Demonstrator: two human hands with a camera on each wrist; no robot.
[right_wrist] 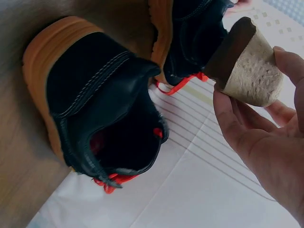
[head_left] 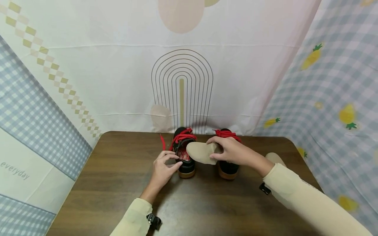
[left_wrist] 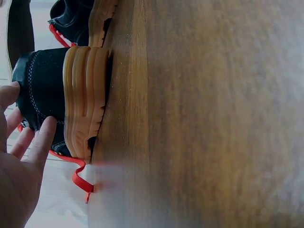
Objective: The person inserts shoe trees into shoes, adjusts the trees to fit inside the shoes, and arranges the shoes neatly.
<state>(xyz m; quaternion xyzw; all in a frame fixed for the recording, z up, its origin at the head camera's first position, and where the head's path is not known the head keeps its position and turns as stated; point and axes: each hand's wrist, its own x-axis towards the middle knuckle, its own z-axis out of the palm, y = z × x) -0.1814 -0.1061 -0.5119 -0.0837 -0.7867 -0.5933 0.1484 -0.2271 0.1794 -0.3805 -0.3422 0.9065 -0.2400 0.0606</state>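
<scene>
I am reading "everyday" on the backdrop cloth (head_left: 17, 170) at far left. Two black shoes with red laces are standing at the far edge of the surface (head_left: 118, 183). My left hand (head_left: 163, 168), its grip spread, is touching the heel of the left shoe (head_left: 184, 154). My right hand (head_left: 233, 152) is pinching a beige insole (head_left: 200, 152) over the right shoe (head_left: 227, 165), hiding most of it. A second insole (head_left: 274, 158) is lying behind my right forearm.

The two shoes (head_left: 186, 154) are black with red laces (head_left: 184, 135) and tan soles (left_wrist: 85, 99). The insole (head_left: 202, 152) is beige. The counter (head_left: 118, 183) is dark brown woodgrain; the sleeves (head_left: 307, 196) are cream.
</scene>
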